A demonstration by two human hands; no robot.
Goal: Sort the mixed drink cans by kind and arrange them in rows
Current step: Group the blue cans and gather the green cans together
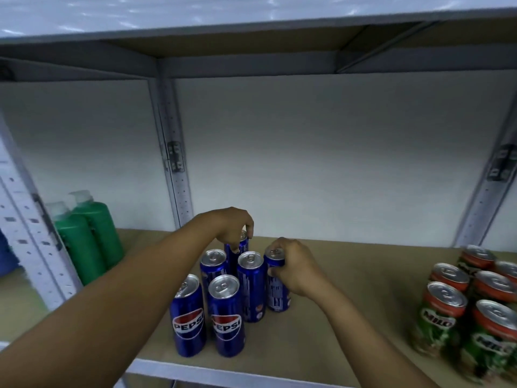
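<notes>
Several tall blue Pepsi cans stand upright in a tight group on the brown shelf board, left of centre. My left hand reaches over the group and grips the top of the rearmost Pepsi can. My right hand wraps around the rightmost Pepsi can, which stands at the group's right edge. Several green and red Milo cans are clustered at the shelf's right end, apart from the Pepsi cans.
Two green bottles with white caps stand in the neighbouring bay to the left, behind a grey perforated upright. Another shelf hangs overhead. Bare board lies between the Pepsi and Milo groups. The shelf's front edge runs below the cans.
</notes>
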